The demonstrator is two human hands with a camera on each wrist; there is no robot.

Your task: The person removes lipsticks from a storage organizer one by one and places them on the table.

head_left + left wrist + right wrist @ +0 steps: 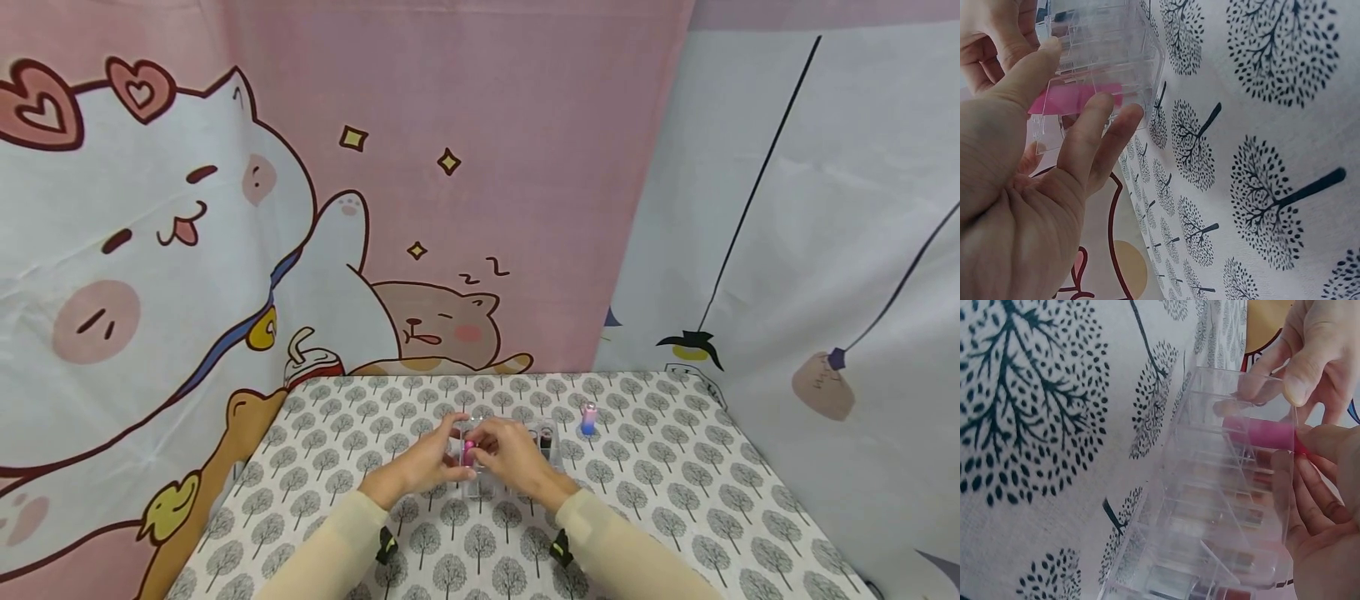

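Observation:
A clear plastic organizer (480, 489) with divided compartments stands on the patterned cloth. My left hand (423, 462) grips its left end, thumb at one edge and fingers along the outer wall (1141, 56). In an end compartment sits a pink lipstick tube (1263, 433), mostly inside the clear walls. The fingers of my right hand (513, 454) pinch the tube's darker pink top end, just over the organizer's rim. Through the plastic in the left wrist view, the pink lipstick tube (1075, 99) shows behind my left fingertips.
Several other tubes stand in the organizer's compartments, among them a dark one (546, 438) at its right end. A pink-and-blue tube (588, 419) stands alone on the cloth (660, 475), right of the organizer. A cartoon-printed curtain (525, 208) hangs behind the table.

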